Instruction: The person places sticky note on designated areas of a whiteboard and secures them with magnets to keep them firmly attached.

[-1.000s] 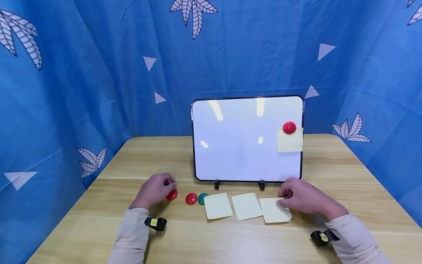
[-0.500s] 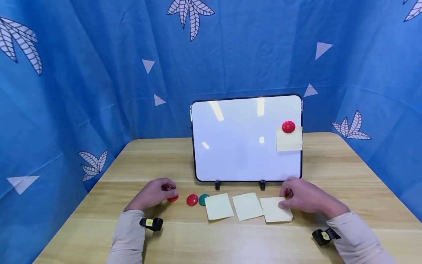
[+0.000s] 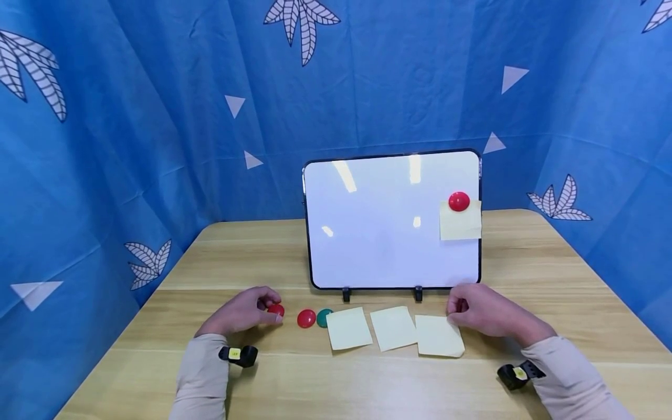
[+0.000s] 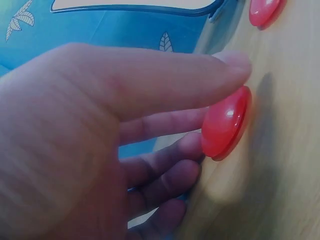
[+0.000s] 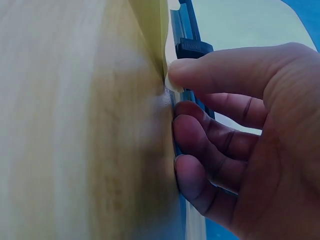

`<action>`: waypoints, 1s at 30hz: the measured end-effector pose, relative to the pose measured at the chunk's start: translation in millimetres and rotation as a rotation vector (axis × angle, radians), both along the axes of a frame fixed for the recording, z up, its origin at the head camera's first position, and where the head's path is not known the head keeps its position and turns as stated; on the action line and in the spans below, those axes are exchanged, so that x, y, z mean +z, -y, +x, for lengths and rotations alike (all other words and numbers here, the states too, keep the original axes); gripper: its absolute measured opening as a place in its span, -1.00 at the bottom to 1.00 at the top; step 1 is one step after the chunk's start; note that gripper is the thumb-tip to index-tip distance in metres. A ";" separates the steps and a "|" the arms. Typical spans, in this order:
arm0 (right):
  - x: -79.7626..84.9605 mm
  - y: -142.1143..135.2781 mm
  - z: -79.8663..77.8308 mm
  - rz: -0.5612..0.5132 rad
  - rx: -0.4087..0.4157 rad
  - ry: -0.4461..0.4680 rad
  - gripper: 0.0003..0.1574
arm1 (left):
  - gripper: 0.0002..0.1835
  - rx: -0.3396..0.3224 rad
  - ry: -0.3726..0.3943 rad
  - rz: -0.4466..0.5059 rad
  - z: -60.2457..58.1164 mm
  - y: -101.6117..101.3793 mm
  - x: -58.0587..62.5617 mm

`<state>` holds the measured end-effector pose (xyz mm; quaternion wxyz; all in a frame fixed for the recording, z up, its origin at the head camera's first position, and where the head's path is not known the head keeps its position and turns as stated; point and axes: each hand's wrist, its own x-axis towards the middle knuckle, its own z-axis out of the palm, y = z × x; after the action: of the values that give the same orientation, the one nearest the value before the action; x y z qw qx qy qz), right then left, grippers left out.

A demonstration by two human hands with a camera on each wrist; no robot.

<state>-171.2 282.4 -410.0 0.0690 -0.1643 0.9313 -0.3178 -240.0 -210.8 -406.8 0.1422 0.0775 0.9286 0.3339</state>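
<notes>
My left hand [image 3: 238, 313] is low over the table at the left, thumb and fingertips at opposite edges of a round red magnet [image 4: 225, 125], pinching it. To its right lie a second red magnet [image 3: 307, 318] and a green magnet [image 3: 322, 318], the green one partly under a pale yellow sticky note [image 3: 349, 329]. Another sticky note [image 3: 394, 328] lies in the middle. At the right, my right hand [image 3: 488, 312] pinches the upper right corner of a third sticky note [image 3: 437, 337] between thumb and forefinger. In the right wrist view, this note's yellow underside [image 5: 152, 30] shows.
A whiteboard [image 3: 388, 227] stands upright on small black feet [image 3: 418, 293] behind the notes. On its right side a red magnet [image 3: 459, 201] holds a sticky note [image 3: 461, 224]. The wooden table [image 3: 367, 385] is bordered by a blue patterned curtain [image 3: 409, 87].
My left thumb has moved from the top of the red magnet to its near edge. My right thumb has slid off the note's face to its corner, and the note has shifted slightly.
</notes>
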 end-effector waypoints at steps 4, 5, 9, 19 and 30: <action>0.1 -0.1 0.2 -0.001 -0.019 0.019 -0.85 | -0.45 -0.010 0.012 -0.003 0.5 1.4 2.4; 0.3 0.0 0.3 -0.002 -0.025 0.028 -0.85 | -0.44 -0.018 0.012 -0.002 0.7 2.0 2.9; 1.6 0.3 1.9 -0.001 -0.036 0.076 -0.83 | -0.47 -0.035 0.023 0.016 2.6 4.5 4.0; 2.4 0.6 3.4 0.032 -0.018 0.065 -0.80 | -0.51 -0.021 0.013 0.026 0.5 7.1 0.3; 1.0 -0.7 4.0 0.029 -0.028 0.051 -0.82 | -0.64 0.016 -0.080 0.003 -3.2 1.3 -8.7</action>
<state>-167.1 283.0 -409.0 0.0905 -0.1421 0.9360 -0.3091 -243.2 -212.0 -415.5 0.1020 0.0833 0.9337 0.3331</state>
